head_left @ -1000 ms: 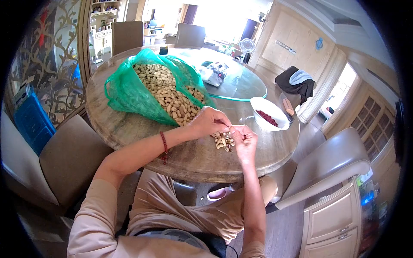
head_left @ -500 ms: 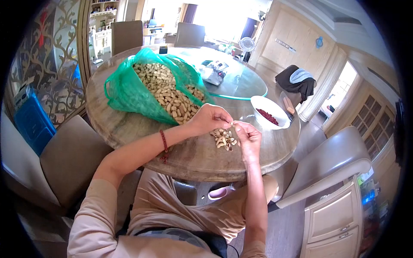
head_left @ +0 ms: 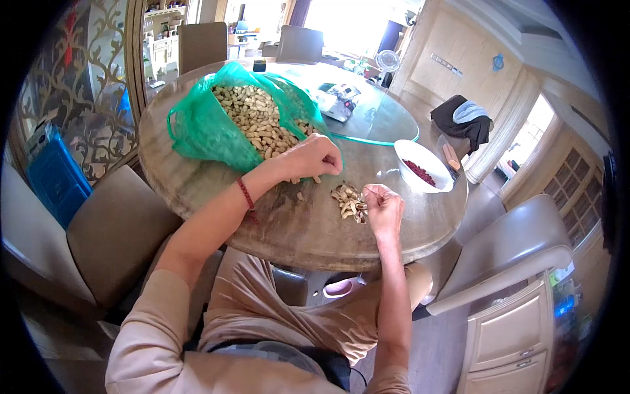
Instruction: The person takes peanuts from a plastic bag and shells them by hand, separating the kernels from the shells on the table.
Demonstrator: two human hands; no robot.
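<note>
My left hand [head_left: 315,157] is closed with its fingers curled down, over the table just in front of the peanut bag. What it holds, if anything, is hidden. Beside the shell pile, my right hand [head_left: 385,209] has thumb and fingers pressed together; I cannot make out what is between them. Broken peanut shells [head_left: 348,202] lie in a small heap left of that hand. Unshelled peanuts [head_left: 252,118] fill an open green plastic bag [head_left: 203,136]. A white bowl [head_left: 408,152] to the right holds dark red peanut kernels [head_left: 419,173].
All this stands on a round wooden table [head_left: 289,226] with a glass turntable [head_left: 387,121]. A plastic-wrapped package [head_left: 339,102] and a small dark jar [head_left: 260,65] sit farther back. Chairs surround the table, one [head_left: 505,253] close on my right.
My hands were together at a peanut shell; now they are apart. The left has moved up and back toward the bag, the right stays by the shells. The view has shifted slightly.
</note>
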